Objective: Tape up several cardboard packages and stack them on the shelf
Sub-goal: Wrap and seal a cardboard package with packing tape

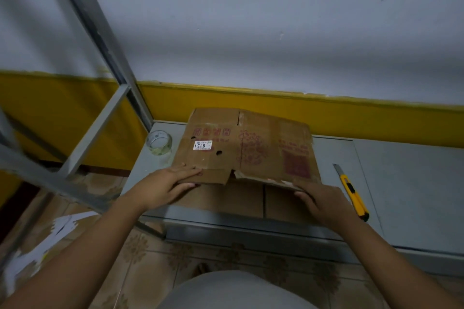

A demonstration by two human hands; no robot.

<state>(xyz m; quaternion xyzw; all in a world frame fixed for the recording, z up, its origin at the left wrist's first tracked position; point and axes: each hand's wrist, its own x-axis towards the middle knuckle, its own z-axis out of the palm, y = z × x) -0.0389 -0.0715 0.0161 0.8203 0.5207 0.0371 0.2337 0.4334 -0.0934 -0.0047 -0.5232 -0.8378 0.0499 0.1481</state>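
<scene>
A flattened brown cardboard box [253,145] with red print and a white label lies on a grey table [401,183]. My left hand [170,182] grips its near left flap, fingers on top and thumb underneath. My right hand [324,202] holds the torn near right edge, thumb curled under the cardboard. A roll of clear tape [159,144] stands on the table just left of the box. A yellow utility knife [352,192] lies on the table to the right of my right hand.
A grey metal shelf frame [100,118] rises at the left, against a white and yellow wall. White paper scraps [45,241] lie on the tiled floor at the lower left. The table's front edge runs just below my hands.
</scene>
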